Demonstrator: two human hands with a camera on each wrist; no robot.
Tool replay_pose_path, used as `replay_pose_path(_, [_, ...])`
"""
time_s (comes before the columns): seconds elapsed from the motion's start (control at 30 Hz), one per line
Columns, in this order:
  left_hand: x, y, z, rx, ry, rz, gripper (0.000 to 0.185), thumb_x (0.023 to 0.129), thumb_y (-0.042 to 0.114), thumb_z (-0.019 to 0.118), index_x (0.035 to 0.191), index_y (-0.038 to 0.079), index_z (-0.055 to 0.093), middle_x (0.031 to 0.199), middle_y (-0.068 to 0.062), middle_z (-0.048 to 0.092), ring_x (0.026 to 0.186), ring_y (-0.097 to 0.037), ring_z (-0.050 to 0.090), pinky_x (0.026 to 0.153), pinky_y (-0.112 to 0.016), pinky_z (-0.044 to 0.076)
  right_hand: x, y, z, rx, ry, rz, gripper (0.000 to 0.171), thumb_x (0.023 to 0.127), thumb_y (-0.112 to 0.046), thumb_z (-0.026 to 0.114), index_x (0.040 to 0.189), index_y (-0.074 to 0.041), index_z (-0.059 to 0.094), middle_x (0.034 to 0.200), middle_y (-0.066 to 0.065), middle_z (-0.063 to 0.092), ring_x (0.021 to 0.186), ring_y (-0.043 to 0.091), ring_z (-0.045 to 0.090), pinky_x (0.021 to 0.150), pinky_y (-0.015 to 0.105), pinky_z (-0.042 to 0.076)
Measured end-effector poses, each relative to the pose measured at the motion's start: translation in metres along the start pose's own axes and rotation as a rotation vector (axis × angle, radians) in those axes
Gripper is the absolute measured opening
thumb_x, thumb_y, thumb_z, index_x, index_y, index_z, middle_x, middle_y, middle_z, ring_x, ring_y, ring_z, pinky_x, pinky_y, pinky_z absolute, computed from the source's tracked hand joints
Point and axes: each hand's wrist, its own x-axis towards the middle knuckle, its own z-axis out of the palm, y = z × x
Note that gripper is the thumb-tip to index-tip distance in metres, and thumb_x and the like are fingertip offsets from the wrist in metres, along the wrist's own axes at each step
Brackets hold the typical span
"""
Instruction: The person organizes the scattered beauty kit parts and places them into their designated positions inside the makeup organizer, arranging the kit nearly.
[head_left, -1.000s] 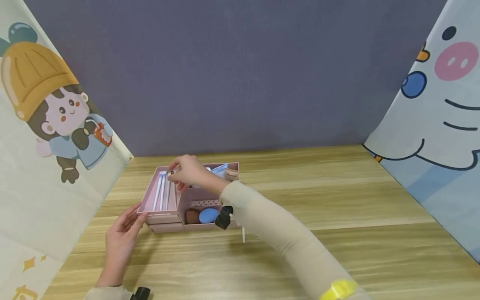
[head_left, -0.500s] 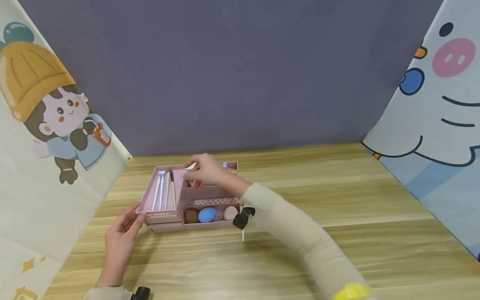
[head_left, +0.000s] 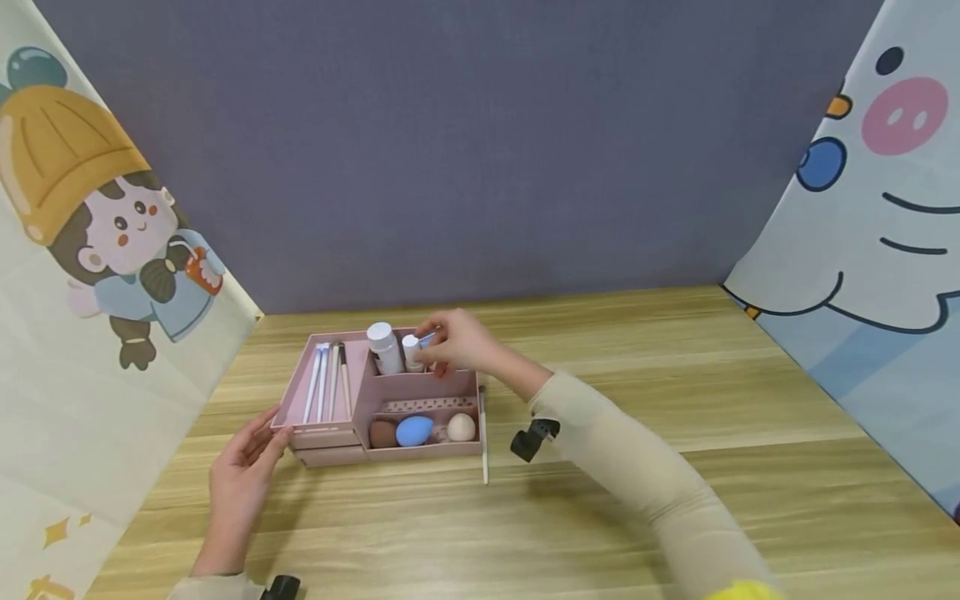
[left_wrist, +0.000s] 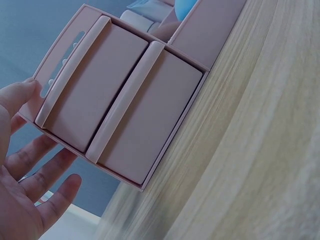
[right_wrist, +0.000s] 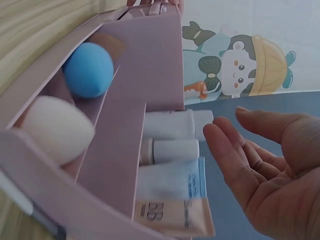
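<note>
Pink organiser [head_left: 330, 454] stood on a light wood-grain table [head_left: 675, 467]. Inside, from 9 to 3 o'clock along the front compartment: brown sponge [head_left: 383, 433], blue sponge [head_left: 414, 430], cream sponge [head_left: 461, 427]. White bottles [head_left: 384, 346] stood behind them; a pale blue tube [right_wrist: 172, 182] and a beige tube [right_wrist: 172, 217] lay alongside. Backdrop was grey-purple [head_left: 480, 150]; cartoon-printed cloths hung at 9 [head_left: 90, 250] and 3 o'clock [head_left: 877, 208]. Sleeves were beige [head_left: 645, 483]
</note>
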Motion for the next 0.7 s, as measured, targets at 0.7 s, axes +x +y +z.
replay_pose_path(0.7, [-0.003, 0.003, 0.000, 0.009, -0.008, -0.015, 0.040, 0.095, 0.016, 0.070, 0.131, 0.002, 0.063, 0.089, 0.029, 0.063, 0.086, 0.010, 0.062, 0.074, -0.008, 0.049, -0.039, 0.061, -0.036, 0.098, 0.142, 0.143, 0.024, 0.086, -0.005, 0.076, 0.100, 0.004, 0.059, 0.063, 0.011, 0.060, 0.047, 0.018, 0.062, 0.061, 0.054, 0.058])
